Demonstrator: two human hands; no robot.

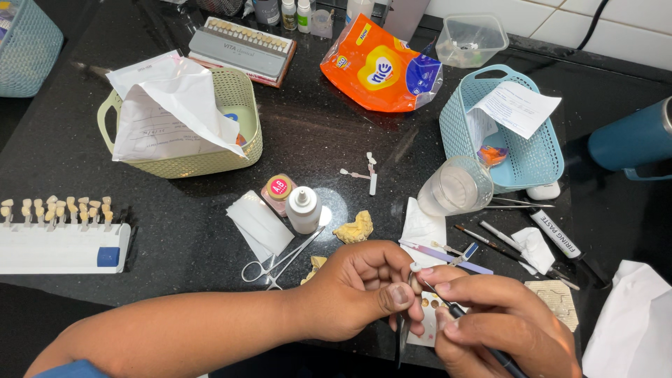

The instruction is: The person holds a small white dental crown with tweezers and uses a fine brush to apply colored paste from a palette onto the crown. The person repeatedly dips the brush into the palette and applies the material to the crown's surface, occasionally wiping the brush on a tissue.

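The black speckled table (308, 133) carries everything. At the rear left stands a pale yellow basket (241, 150) stuffed with white papers; at the rear right a light blue basket (535, 164) holding a folded sheet, with an orange packet (381, 70) between them. A white rack of tooth shade tabs (59, 238) sits at the left edge. Mid-table: a clear tipped-over cup (455, 187), a small white bottle (304, 210), steel scissors (280, 262).

Left hand (357, 290): grip closed, thumb and fingertips pinching a small white tooth-shaped piece (416, 267) on a thin metal holder, just above the near table edge. Right hand (504, 325): grip closed around a fine dark-handled brush (462, 318), its tip meeting the piece (actual contact cannot be confirmed at this size).
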